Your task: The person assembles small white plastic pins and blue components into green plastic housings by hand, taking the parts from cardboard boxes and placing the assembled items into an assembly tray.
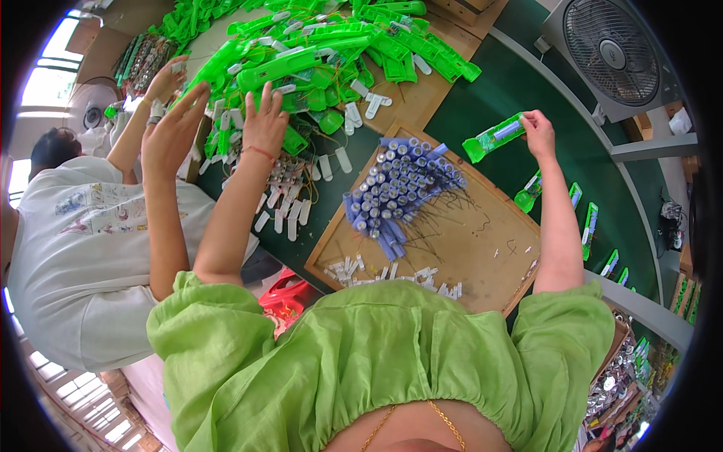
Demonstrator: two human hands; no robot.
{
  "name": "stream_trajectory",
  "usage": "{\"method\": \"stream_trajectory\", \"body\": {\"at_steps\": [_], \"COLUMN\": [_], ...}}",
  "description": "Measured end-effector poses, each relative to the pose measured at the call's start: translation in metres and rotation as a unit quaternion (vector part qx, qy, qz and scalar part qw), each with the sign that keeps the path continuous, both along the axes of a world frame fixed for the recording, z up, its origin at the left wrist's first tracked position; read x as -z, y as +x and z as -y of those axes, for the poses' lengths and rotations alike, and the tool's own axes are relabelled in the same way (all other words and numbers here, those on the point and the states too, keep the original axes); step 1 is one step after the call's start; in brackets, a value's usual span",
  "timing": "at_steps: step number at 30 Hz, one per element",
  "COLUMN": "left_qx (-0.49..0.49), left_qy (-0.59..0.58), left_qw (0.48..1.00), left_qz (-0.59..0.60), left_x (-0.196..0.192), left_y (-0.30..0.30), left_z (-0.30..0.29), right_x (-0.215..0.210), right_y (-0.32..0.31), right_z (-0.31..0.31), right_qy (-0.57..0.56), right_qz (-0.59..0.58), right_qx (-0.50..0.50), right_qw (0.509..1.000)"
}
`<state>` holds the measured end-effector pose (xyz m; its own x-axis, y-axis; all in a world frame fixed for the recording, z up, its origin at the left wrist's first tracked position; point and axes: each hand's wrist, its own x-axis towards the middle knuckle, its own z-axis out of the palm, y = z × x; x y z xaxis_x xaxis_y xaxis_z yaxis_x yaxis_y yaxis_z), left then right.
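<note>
My right hand (539,135) is closed on one end of a green plastic casing (480,148) with a blue cylindrical battery inside, held out to the right above the green belt. On the left, my left hand (265,119), a red string round its wrist, has its fingers spread at the near edge of a heap of bright green casings (301,64). Wires and small white plastic pieces are mixed into that heap. Between my arms, a wooden tray (452,275) holds a cluster of blue batteries (395,181) with thin wire leads, and white pieces lie along its near side.
At my left a co-worker in a white shirt (98,248) reaches both hands (177,124) to the same heap. Several filled casings (590,226) lie spaced along the green belt (633,203). A grey fan (611,51) stands at the far right, past a metal rail (655,148).
</note>
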<state>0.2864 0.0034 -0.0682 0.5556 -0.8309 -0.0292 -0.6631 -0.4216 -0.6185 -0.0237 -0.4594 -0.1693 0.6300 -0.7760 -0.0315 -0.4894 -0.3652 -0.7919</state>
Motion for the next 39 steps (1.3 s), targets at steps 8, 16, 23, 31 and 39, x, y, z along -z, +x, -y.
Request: {"method": "stream_trajectory", "body": {"at_steps": [8,16,23,31,39], "left_qx": [0.101,-0.007,-0.133,-0.006,-0.035], "left_qy": [-0.257,-0.508,-0.400,-0.539,-0.378], "left_qw": [0.944,0.529,0.255,0.336,0.429], "left_qz": [-0.183,-0.680,-0.870,-0.772,-0.820], "left_x": [-0.054,-0.075,-0.084,-0.089,-0.073], "left_y": [-0.044,-0.145,-0.221,-0.247,-0.239], "left_z": [0.016,0.081,0.089,0.077,0.032], "right_x": [-0.006,-0.118,-0.119,-0.155,-0.194], "right_y": [-0.015,-0.007,-0.054,-0.121,-0.143], "right_z": [-0.043,-0.253,-0.313,-0.348,-0.313], "right_qy": [-0.205,0.046,0.430,0.486,0.140], "right_qz": [0.045,0.216,0.193,0.208,0.454], "right_qx": [0.006,-0.281,-0.303,-0.216,0.033], "right_qw": [0.978,0.934,0.828,0.821,0.880]}}
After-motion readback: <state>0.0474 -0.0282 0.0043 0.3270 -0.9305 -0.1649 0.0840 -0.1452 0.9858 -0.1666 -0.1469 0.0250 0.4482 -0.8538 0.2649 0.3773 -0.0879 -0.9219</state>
